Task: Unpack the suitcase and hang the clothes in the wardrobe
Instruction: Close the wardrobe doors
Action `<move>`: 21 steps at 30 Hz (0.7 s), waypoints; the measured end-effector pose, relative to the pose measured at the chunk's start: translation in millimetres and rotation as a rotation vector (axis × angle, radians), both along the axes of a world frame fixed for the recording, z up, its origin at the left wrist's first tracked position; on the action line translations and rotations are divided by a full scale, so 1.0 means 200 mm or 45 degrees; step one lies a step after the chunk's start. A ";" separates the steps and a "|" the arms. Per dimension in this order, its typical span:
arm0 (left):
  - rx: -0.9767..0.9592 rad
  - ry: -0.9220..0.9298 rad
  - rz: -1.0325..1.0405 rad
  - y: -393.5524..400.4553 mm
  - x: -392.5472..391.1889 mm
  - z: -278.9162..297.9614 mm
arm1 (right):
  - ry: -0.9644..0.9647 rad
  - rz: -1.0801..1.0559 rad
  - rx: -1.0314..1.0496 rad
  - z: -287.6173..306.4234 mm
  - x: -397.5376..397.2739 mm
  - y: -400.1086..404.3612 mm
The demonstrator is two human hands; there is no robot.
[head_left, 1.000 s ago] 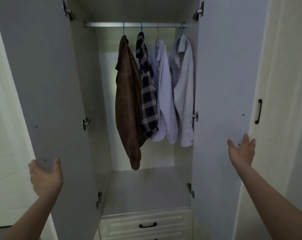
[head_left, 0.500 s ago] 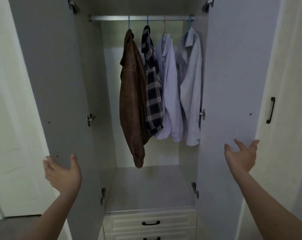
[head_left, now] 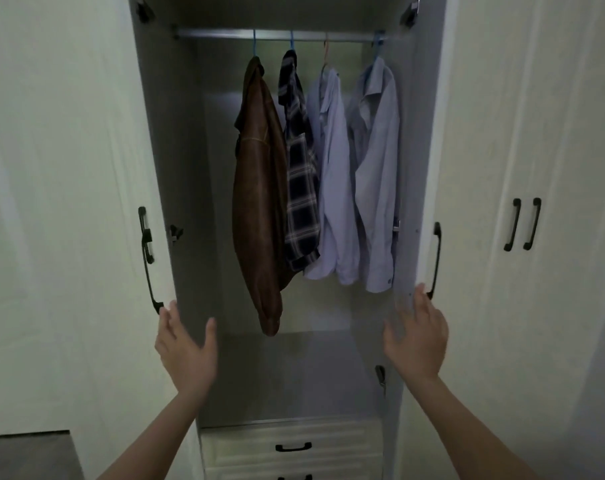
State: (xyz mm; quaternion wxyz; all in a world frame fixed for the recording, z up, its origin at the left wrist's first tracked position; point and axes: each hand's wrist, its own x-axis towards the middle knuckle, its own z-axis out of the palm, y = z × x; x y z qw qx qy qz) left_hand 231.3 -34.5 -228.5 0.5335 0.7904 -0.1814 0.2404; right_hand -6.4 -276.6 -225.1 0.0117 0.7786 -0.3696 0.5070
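Observation:
The wardrobe stands in front of me with both doors swung partway in. On its rail [head_left: 277, 33] hang a brown leather jacket [head_left: 259, 202], a dark plaid shirt [head_left: 301, 174] and two pale blue shirts [head_left: 334, 174] [head_left: 377, 174]. My left hand [head_left: 185, 348] is spread flat against the edge of the left door [head_left: 69, 202], fingers straight. My right hand [head_left: 417, 334] presses with straight fingers on the edge of the right door [head_left: 424, 133]. No suitcase is in view.
A black handle [head_left: 148, 258] sits on the left door and another [head_left: 435, 261] on the right door. Two more handles [head_left: 523, 225] mark closed doors at right. White drawers [head_left: 292, 448] lie below the wardrobe floor. Grey flooring [head_left: 31, 455] shows at bottom left.
Both doors have swung inward from wide open, so their white fronts and handles now face me. Both hands have moved toward the centre with the door edges.

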 end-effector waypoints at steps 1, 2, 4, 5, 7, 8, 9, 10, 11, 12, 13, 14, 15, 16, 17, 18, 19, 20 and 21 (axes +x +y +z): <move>0.007 -0.011 -0.018 -0.01 -0.01 0.00 | 0.051 0.044 -0.022 0.00 0.02 0.01; 0.015 -0.019 -0.032 -0.02 -0.02 0.01 | 0.106 0.107 -0.049 -0.01 0.05 0.01; 0.027 -0.026 -0.055 -0.04 -0.03 0.02 | 0.192 0.270 -0.085 -0.02 0.10 0.02; 0.026 -0.024 -0.072 -0.05 -0.04 0.03 | 0.199 0.353 -0.073 -0.02 0.13 0.03; 0.008 -0.017 -0.137 -0.05 -0.03 0.03 | 0.162 0.510 -0.026 0.01 0.18 0.05; -0.001 -0.024 -0.180 -0.05 -0.02 0.03 | 0.145 0.555 -0.019 0.03 0.19 0.06; 0.000 -0.040 -0.220 -0.04 -0.01 0.04 | 0.124 0.566 -0.020 0.06 0.20 0.05; 0.005 -0.062 -0.237 -0.03 0.01 0.05 | 0.090 0.553 -0.021 0.08 0.21 0.05; 0.012 -0.090 -0.219 -0.03 0.03 0.07 | 0.043 0.528 -0.012 0.10 0.22 0.03; 0.014 -0.108 -0.174 -0.03 0.05 0.09 | -0.003 0.499 0.017 0.12 0.22 0.02; 0.007 -0.111 -0.121 -0.04 0.07 0.11 | -0.034 0.477 0.062 0.14 0.23 -0.01; 0.000 -0.102 -0.087 -0.05 0.09 0.14 | -0.047 0.465 0.134 0.15 0.24 -0.03; 0.003 -0.098 -0.074 -0.06 0.10 0.16 | -0.050 0.468 0.217 0.16 0.25 -0.05; 0.014 -0.097 -0.078 -0.08 0.11 0.17 | -0.046 0.488 0.294 0.16 0.27 -0.07; 0.025 -0.093 -0.096 -0.09 0.13 0.18 | -0.033 0.520 0.364 0.17 0.29 -0.08; 0.027 -0.079 -0.126 -0.10 0.14 0.18 | -0.015 0.554 0.429 0.18 0.31 -0.09; 0.029 -0.058 -0.154 -0.12 0.15 0.17 | 0.005 0.589 0.491 0.19 0.34 -0.10; 0.033 -0.034 -0.187 -0.13 0.16 0.16 | 0.016 0.619 0.545 0.21 0.37 -0.10; 0.040 -0.010 -0.220 -0.15 0.18 0.14 | 0.027 0.643 0.586 0.21 0.41 -0.10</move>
